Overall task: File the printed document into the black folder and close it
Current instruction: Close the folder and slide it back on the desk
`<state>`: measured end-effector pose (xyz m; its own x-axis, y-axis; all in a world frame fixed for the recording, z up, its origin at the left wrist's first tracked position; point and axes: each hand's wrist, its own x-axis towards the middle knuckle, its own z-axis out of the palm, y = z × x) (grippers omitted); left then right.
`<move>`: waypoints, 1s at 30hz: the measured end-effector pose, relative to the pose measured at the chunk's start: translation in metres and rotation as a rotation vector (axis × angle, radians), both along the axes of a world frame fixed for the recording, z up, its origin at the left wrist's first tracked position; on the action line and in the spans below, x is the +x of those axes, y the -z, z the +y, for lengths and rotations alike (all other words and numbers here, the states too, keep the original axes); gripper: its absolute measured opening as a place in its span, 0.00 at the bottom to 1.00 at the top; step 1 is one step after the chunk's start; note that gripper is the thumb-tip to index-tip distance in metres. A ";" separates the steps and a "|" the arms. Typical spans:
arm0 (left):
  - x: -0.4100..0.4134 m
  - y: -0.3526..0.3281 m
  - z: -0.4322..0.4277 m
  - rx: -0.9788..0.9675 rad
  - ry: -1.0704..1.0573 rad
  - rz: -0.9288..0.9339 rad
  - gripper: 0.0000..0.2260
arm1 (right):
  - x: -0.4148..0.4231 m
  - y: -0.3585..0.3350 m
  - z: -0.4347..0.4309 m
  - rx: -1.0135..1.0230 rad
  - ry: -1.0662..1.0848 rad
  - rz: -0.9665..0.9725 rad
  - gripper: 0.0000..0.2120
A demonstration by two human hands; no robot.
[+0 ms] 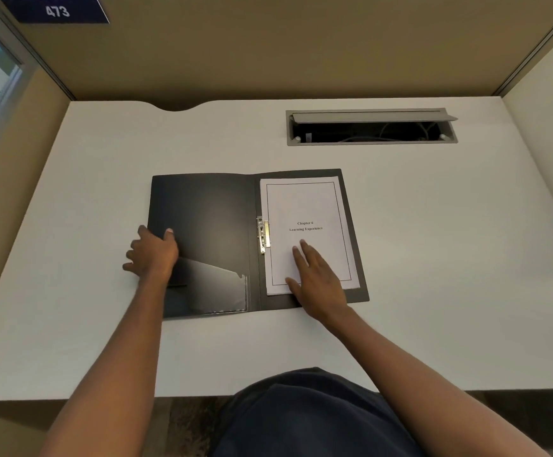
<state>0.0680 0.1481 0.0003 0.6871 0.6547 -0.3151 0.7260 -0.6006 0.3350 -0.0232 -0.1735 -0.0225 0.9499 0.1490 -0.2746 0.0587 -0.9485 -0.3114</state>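
Folder: a black folder [202, 222] lies open and flat at the centre of the frame on the white desk [433, 258], its spine running top to bottom through the middle.
Left flap: bare matte black with a soft sheen; a clear slanted pocket [215, 288] sits across its lower part.
Document: a white printed document [308, 206], a thin stack, lies on the right flap, squared to it, with dark margin showing at the top, right and bottom. A thin black border frames the page, and the centred heading reads "Chapter 6 / Learning Experience".
Clip: a metal clip [263, 235] stands along the spine, at the document's left edge, halfway down.
Left hand: the left hand [152, 253] grips the outer left edge of the left flap, thumb on top, fingers curled around the edge.
Right hand: the right hand [314, 278] rests flat, palm down, fingers loosely spread, on the lower part of the page.
Desk fittings: a grey cable tray [370, 127] with its lid raised sits in the upper right.
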 end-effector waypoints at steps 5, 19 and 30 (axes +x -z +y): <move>0.008 -0.007 0.020 -0.064 -0.097 -0.052 0.25 | 0.001 0.014 0.001 -0.109 -0.061 0.025 0.33; 0.010 -0.112 -0.001 -0.180 0.150 -0.458 0.07 | 0.000 0.022 0.003 -0.180 -0.084 0.040 0.33; 0.007 -0.144 -0.108 -0.645 0.344 -0.512 0.09 | 0.044 -0.110 0.031 0.561 0.223 -0.035 0.29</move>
<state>0.0748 0.0406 0.1439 0.9704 0.1875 -0.1519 0.2092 -0.3401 0.9168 0.0206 -0.1424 0.0879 0.9821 0.0582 -0.1793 -0.1031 -0.6305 -0.7693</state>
